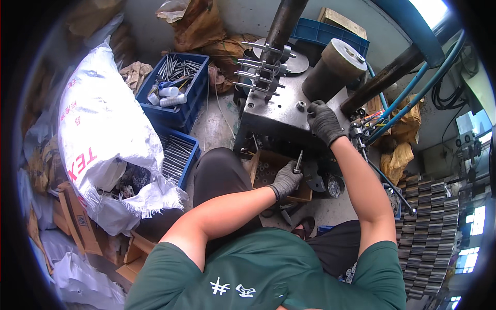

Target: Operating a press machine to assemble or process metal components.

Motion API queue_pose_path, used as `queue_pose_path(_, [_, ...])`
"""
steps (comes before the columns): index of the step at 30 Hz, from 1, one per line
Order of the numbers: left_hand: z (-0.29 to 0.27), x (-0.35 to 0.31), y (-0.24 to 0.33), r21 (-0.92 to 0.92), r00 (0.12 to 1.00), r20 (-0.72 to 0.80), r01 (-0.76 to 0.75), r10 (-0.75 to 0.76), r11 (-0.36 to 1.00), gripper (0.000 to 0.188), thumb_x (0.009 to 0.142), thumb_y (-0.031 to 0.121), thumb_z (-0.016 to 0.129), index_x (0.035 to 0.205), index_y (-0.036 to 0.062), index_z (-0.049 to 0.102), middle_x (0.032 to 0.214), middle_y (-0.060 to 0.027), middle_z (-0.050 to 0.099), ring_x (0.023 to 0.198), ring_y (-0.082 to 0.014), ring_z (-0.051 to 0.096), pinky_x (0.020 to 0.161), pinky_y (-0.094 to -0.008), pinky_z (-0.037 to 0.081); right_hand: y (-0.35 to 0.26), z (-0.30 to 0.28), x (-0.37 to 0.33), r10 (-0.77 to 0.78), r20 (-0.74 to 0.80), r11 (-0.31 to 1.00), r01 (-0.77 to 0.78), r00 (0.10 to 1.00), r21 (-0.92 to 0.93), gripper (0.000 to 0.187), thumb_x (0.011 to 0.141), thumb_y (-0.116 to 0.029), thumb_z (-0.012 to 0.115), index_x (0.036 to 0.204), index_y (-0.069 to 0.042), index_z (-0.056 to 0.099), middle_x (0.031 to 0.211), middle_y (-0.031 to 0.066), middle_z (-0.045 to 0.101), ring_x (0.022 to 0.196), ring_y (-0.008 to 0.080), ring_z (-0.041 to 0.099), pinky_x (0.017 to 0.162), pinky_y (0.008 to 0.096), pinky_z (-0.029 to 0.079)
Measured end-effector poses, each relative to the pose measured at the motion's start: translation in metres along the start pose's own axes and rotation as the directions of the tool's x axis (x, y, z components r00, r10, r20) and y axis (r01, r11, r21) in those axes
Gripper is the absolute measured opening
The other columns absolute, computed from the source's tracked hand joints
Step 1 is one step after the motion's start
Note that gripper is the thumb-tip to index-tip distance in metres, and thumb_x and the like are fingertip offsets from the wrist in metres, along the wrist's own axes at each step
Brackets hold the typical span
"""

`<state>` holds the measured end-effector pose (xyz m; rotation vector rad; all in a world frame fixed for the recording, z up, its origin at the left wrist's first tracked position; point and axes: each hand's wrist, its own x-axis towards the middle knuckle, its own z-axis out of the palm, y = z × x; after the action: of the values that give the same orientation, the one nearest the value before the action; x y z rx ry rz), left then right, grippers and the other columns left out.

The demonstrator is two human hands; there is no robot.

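Note:
My left hand [287,181], in a grey knit glove, is closed on a metal pin [298,162] that stands up from the fingers with a wider collar low on it. It hovers over an open cardboard box [264,164] holding small metal rings. On the right, my right hand [325,123], in a matching glove, rests at the near edge of a steel machine block [279,108]. Its fingers are curled together, and what they hold, if anything, is hidden. A small round metal fitting [301,105] sits on the block just left of those fingers, below a heavy steel cylinder [330,72].
Clamped rods [263,72] stick out beside a dark column at the block's left. Blue crates [195,98] of metal rods stand left of my knee, near a white woven sack [103,129]. Blue hoses [413,98] and a lever [387,181] flank my right arm. Stacked metal bars [426,227] lie farther right.

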<state>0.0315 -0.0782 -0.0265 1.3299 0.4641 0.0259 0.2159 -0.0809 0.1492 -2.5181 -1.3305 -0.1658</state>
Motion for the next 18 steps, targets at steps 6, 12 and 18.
queue_pose_path(6, [0.001,0.001,0.018,0.209,0.998,-0.068,0.029,-0.016,0.977,0.03,0.087,0.02,0.063,0.113,0.0049,0.061,0.091,-0.024,0.07,0.086,-0.0412,0.071,0.077,-0.0494,0.055,-0.014,0.03,0.032,0.039,-0.027,0.966,-0.045,0.999,-0.255,0.023,0.09,-0.02,0.062,0.109,-0.009,0.071,0.123,0.0179,0.065,0.104,0.0369,0.068,0.093,0.0473,0.055])
queue_pose_path(12, [-0.001,-0.004,0.034,0.202,0.99,0.04,0.123,-0.133,0.972,0.03,0.084,0.02,0.065,0.108,0.0028,0.061,0.084,-0.0188,0.069,0.075,-0.0334,0.071,0.07,-0.0434,0.056,-0.011,0.03,0.044,0.067,0.025,0.966,-0.059,0.997,-0.252,0.02,0.089,-0.017,0.064,0.106,-0.009,0.07,0.117,0.0175,0.066,0.102,0.037,0.068,0.091,0.0465,0.055])
queue_pose_path(18, [0.001,-0.011,0.045,0.167,0.982,0.067,0.164,-0.177,0.972,0.033,0.083,0.026,0.067,0.107,0.0027,0.067,0.086,-0.0187,0.07,0.083,-0.0323,0.071,0.078,-0.0436,0.055,0.0,0.001,0.038,0.046,-0.163,0.995,-0.03,0.985,0.099,0.019,0.083,-0.007,0.076,0.1,-0.004,0.069,0.108,0.0157,0.065,0.094,0.0345,0.068,0.086,0.0412,0.055])
